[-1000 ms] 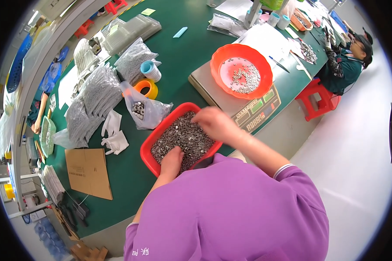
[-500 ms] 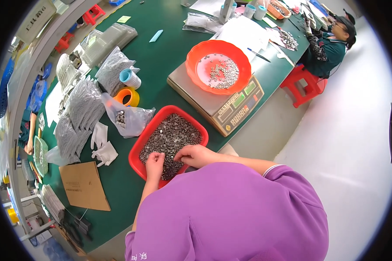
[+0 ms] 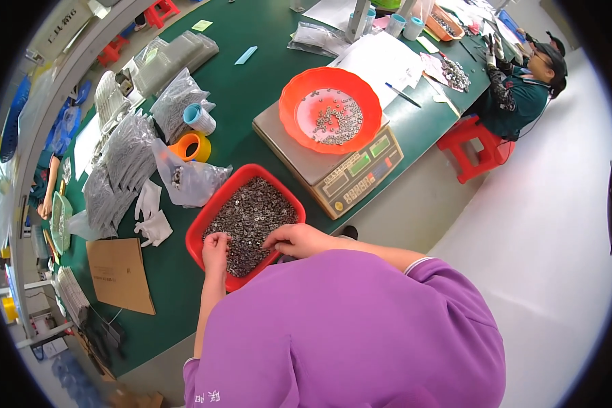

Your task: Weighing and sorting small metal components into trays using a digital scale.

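Tiny metal rings [image 3: 251, 211], shiny and dark grey, fill a red tub [image 3: 194, 234] near the front edge of the green worktop [image 3: 173, 282]. The left hand [image 3: 215, 253] is pinched narrow and the right hand [image 3: 299, 239] curls over the rings, but from here I can't tell if they hold any

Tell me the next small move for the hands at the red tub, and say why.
Probably slide the right hand slightly toward the left hand, drawing a few small metal pieces along: both hands are at the red tub, and loose pieces lie between them. Whether either hand already holds a piece is hard to tell.
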`<act>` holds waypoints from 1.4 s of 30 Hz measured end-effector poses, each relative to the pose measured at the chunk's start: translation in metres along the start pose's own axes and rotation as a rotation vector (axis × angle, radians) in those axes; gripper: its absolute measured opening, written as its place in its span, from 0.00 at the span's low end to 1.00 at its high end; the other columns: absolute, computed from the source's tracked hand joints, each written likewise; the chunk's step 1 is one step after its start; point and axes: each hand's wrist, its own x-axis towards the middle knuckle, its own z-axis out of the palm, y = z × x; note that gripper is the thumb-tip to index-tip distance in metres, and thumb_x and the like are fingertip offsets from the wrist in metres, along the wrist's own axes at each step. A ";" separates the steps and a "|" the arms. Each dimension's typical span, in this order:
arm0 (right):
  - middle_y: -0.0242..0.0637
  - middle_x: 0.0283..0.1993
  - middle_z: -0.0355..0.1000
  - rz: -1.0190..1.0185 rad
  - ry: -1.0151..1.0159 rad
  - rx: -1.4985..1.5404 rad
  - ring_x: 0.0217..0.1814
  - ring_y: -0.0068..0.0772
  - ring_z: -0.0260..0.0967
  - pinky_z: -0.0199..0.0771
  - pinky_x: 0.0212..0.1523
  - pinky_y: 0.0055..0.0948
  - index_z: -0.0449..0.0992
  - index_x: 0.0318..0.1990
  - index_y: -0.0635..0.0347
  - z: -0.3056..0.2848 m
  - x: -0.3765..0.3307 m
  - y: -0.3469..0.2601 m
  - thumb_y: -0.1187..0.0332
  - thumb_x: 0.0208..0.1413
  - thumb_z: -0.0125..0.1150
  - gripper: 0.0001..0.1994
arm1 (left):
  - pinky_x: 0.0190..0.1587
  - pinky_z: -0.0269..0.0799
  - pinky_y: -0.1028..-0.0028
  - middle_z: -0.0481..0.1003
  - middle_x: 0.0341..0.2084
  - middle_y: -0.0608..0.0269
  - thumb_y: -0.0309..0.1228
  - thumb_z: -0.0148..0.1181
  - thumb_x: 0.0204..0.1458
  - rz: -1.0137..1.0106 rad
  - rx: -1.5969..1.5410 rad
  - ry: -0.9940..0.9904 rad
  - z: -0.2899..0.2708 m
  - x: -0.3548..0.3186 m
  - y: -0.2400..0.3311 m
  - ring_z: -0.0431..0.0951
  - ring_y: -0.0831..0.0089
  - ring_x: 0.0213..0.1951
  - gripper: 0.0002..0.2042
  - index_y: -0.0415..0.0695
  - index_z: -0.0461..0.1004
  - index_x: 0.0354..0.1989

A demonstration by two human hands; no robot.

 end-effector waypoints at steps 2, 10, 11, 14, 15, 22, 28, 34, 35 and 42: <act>0.38 0.40 0.70 0.024 0.020 0.001 0.43 0.32 0.68 0.67 0.46 0.27 0.72 0.43 0.58 -0.011 -0.013 0.001 0.75 0.49 0.50 0.12 | 0.20 0.59 0.86 0.71 0.24 0.69 0.30 0.47 0.54 -0.003 -0.002 0.043 0.005 -0.003 0.002 0.63 0.87 0.20 0.06 0.42 0.67 0.34; 0.34 0.37 0.73 0.215 0.172 0.231 0.41 0.24 0.68 0.66 0.43 0.23 0.73 0.42 0.58 -0.062 -0.072 0.013 0.73 0.50 0.52 0.11 | 0.25 0.65 0.76 0.70 0.22 0.61 0.25 0.41 0.53 0.236 0.473 0.266 0.021 -0.003 0.003 0.69 0.74 0.23 0.07 0.39 0.68 0.35; 0.34 0.37 0.73 0.215 0.187 0.212 0.41 0.24 0.68 0.66 0.43 0.23 0.73 0.42 0.58 -0.068 -0.079 0.017 0.73 0.50 0.52 0.11 | 0.28 0.66 0.73 0.70 0.22 0.59 0.24 0.42 0.52 0.371 0.681 0.334 0.019 -0.004 0.002 0.70 0.69 0.24 0.07 0.39 0.68 0.34; 0.34 0.37 0.72 0.244 0.225 0.275 0.42 0.23 0.68 0.66 0.43 0.22 0.73 0.41 0.60 -0.084 -0.100 0.022 0.74 0.51 0.51 0.10 | 0.34 0.67 0.68 0.71 0.24 0.54 0.23 0.42 0.50 0.491 0.813 0.401 0.020 -0.009 0.007 0.71 0.61 0.27 0.07 0.39 0.69 0.34; 0.35 0.37 0.72 0.263 0.249 0.317 0.42 0.22 0.68 0.66 0.43 0.22 0.73 0.41 0.60 -0.089 -0.106 0.025 0.74 0.51 0.50 0.10 | 0.35 0.67 0.67 0.71 0.25 0.53 0.23 0.42 0.50 0.470 0.824 0.382 0.019 -0.011 0.011 0.71 0.60 0.29 0.08 0.39 0.69 0.34; 0.33 0.35 0.71 0.252 0.339 0.431 0.40 0.20 0.68 0.67 0.43 0.20 0.73 0.40 0.62 -0.114 -0.142 0.045 0.76 0.52 0.49 0.09 | 0.38 0.67 0.61 0.71 0.28 0.43 0.27 0.44 0.50 0.346 0.839 0.464 0.015 -0.002 0.012 0.72 0.48 0.34 0.08 0.37 0.67 0.33; 0.33 0.37 0.71 0.306 0.342 0.472 0.42 0.21 0.67 0.66 0.45 0.21 0.71 0.41 0.64 -0.131 -0.170 0.062 0.76 0.53 0.48 0.09 | 0.40 0.66 0.54 0.72 0.33 0.41 0.38 0.50 0.50 0.101 1.046 0.330 0.062 -0.025 0.015 0.71 0.45 0.38 0.15 0.37 0.63 0.36; 0.33 0.38 0.70 0.348 0.330 0.469 0.44 0.22 0.67 0.66 0.46 0.22 0.71 0.41 0.62 -0.144 -0.189 0.058 0.76 0.53 0.48 0.09 | 0.34 0.67 0.54 0.72 0.26 0.45 0.32 0.49 0.49 0.173 1.151 0.388 0.066 -0.030 0.008 0.72 0.47 0.32 0.08 0.41 0.65 0.32; 0.33 0.38 0.70 0.342 0.337 0.466 0.44 0.22 0.67 0.66 0.46 0.22 0.71 0.41 0.62 -0.146 -0.191 0.059 0.76 0.53 0.48 0.09 | 0.33 0.67 0.55 0.72 0.26 0.46 0.32 0.49 0.48 0.171 1.141 0.398 0.069 -0.033 0.013 0.72 0.47 0.31 0.07 0.41 0.65 0.30; 0.33 0.38 0.70 0.342 0.283 0.435 0.44 0.22 0.67 0.66 0.46 0.22 0.71 0.42 0.62 -0.155 -0.196 0.049 0.76 0.53 0.48 0.10 | 0.25 0.67 0.61 0.70 0.18 0.52 0.33 0.47 0.46 0.202 0.859 0.670 0.029 -0.009 -0.028 0.73 0.57 0.24 0.09 0.40 0.63 0.23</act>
